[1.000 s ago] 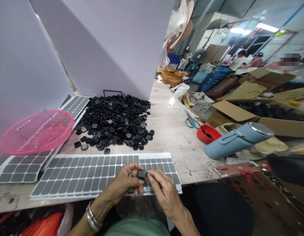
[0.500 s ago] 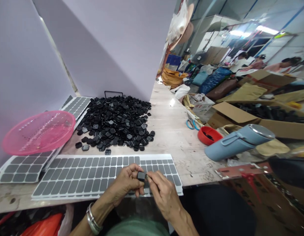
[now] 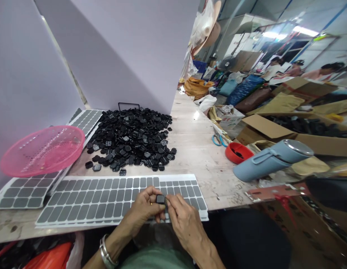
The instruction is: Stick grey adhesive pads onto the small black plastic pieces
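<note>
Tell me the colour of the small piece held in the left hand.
The small piece looks black, best seen in the head view.

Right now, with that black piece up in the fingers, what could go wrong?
1. The left hand has the small black piece only by the fingertips, with the right hand at its edge; it might slip and drop near the table's front edge.
2. The blue-grey bottle is by the table's right edge; a bump could knock it off.
</note>
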Tool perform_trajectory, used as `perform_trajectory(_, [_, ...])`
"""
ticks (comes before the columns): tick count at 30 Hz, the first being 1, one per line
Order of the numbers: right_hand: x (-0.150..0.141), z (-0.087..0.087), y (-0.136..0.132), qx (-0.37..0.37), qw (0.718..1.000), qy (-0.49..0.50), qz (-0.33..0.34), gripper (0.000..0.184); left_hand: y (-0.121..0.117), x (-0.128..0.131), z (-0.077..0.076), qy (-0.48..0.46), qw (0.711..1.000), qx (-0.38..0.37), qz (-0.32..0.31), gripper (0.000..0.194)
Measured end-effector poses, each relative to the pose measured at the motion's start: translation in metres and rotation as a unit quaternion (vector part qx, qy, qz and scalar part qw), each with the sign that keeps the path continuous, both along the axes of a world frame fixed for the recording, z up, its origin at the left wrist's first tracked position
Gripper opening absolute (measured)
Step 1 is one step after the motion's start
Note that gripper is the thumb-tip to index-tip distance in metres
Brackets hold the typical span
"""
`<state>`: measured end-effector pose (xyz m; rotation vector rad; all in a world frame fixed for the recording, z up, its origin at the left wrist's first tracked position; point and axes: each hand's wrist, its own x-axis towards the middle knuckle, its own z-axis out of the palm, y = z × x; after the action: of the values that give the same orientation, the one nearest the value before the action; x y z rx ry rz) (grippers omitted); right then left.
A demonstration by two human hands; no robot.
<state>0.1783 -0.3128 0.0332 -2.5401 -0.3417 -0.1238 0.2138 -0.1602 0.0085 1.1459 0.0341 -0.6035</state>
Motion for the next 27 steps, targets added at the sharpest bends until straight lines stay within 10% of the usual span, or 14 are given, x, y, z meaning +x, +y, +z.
perform_trajectory(6, [0.012, 0.0, -0.01, -0.01, 0.999, 0.006, 0.031, 0.027, 0.009, 0.005, 0.005, -0.106, 0.984, 0.143, 0.015, 0.028])
perform_trajectory(11, [0.044, -0.001, -0.027, -0.15, 0.987, 0.018, -0.06, 0.022, 0.026, 0.016, 0.016, -0.265, 0.902, 0.339, 0.018, 0.017])
perform_trajectory(19, [0.075, -0.01, 0.006, -0.193, 0.981, 0.017, -0.018, 0.013, 0.023, 0.006, -0.002, -0.445, 0.793, 0.403, -0.104, 0.028])
perform_trajectory(27, [0.083, -0.009, 0.005, -0.123, 0.991, 0.041, 0.011, 0.014, 0.023, 0.013, -0.028, -0.48, 0.775, 0.399, -0.1, 0.043])
